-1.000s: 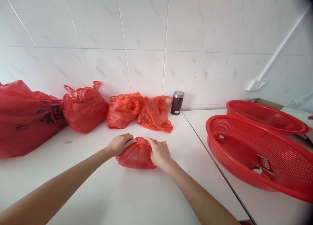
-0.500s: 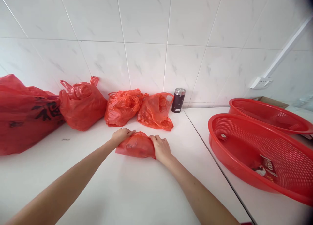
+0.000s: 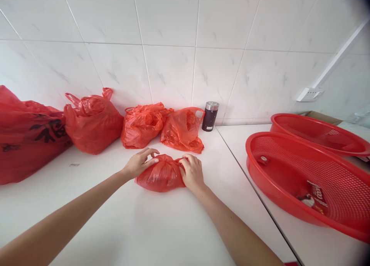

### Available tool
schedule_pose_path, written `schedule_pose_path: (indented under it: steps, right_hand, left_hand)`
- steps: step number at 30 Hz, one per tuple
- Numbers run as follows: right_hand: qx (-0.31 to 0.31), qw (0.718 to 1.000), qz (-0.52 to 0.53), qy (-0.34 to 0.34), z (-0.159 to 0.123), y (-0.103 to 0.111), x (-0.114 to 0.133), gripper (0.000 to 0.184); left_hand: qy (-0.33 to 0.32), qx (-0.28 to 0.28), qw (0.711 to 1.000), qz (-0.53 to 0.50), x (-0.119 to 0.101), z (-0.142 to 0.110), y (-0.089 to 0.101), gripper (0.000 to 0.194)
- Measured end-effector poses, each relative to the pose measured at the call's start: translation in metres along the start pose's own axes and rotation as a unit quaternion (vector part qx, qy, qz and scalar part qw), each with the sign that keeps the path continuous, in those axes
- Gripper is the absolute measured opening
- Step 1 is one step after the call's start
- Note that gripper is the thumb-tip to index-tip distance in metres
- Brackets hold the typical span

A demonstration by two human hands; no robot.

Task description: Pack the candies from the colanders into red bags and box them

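Note:
A filled red plastic bag lies on the white table in front of me, its top gathered into folds. At its upper left edge, my left hand has the thumb against the plastic and the fingers apart, curved, not closed on it. My right hand pinches the gathered plastic at the bag's right end. What the bag holds is hidden by the red film.
Along the tiled wall stand several red bags, among them a large one with black characters and a crumpled one. A dark tumbler stands beside them. Red plastic baskets occupy the right, past a table seam.
The bag was turned and pressed flatter, then its gathered top came back into view. My left hand's fingers have loosened from the plastic; my right hand stays on the right end.

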State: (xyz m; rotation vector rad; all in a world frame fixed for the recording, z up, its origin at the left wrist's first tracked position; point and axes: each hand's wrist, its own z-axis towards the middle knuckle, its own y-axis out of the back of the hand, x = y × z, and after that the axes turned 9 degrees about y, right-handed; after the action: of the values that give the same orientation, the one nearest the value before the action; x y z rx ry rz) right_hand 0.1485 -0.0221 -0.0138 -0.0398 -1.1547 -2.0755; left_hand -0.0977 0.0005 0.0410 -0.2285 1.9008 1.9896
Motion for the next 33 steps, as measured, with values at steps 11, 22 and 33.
schedule_pose_path:
  steps: [11, 22, 33]
  right_hand:
    - [0.005, 0.997, 0.050, -0.057, 0.002, 0.011, -0.013, 0.021]
    - [0.069, 0.982, 0.156, -0.076, 0.004, 0.013, 0.009, 0.034]
    - [0.157, 0.987, -0.005, -0.037, -0.002, 0.002, 0.017, 0.047]
  left_hand:
    - [-0.013, 0.061, 0.994, 0.091, 0.020, -0.021, 0.025, 0.022]
    - [-0.060, 0.022, 0.998, -0.009, -0.006, -0.032, -0.002, 0.052]
    - [-0.050, 0.073, 0.996, 0.004, -0.010, 0.001, -0.028, 0.047]
